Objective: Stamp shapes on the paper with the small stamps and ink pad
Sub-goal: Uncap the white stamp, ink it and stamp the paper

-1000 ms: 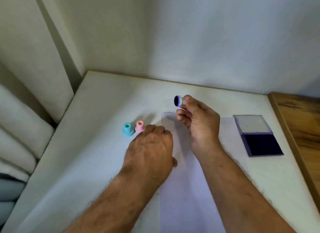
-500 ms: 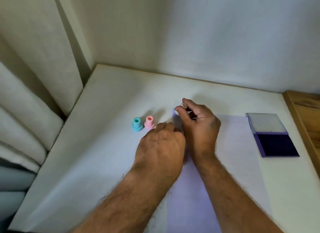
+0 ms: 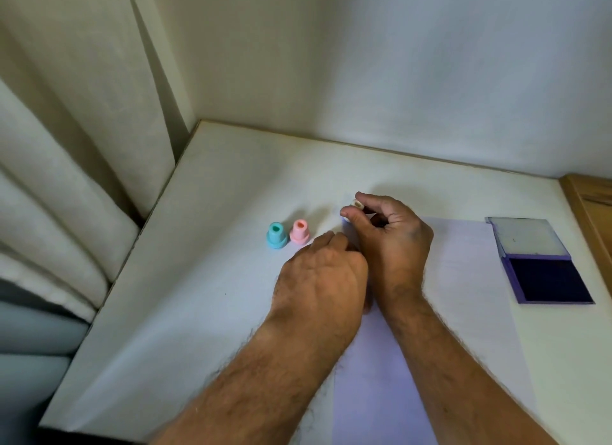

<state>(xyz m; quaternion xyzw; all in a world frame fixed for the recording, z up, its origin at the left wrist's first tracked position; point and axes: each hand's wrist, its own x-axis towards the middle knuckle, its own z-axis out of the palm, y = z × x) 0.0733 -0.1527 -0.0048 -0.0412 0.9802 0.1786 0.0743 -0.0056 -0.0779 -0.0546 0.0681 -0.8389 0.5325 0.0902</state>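
Note:
A white sheet of paper [image 3: 463,279] lies on the white table [image 3: 205,279]. My right hand [image 3: 390,242] grips a small stamp [image 3: 357,204] by its pale top and holds it down at the paper's far left corner; the stamp's base is hidden by my fingers. My left hand [image 3: 321,279] rests palm down on the paper's left edge, fingers together. A teal stamp [image 3: 276,235] and a pink stamp [image 3: 300,231] stand upright side by side just left of my hands. The open purple ink pad [image 3: 546,272] lies at the right of the paper.
A wall runs along the table's far edge. A cream curtain [image 3: 66,146] hangs past the left edge. A wooden surface [image 3: 592,206] borders the table on the right.
My right hand turned the stamp from face-out in the air down onto the paper's far corner. My left hand stayed on the paper's edge. The camera view shifted slightly.

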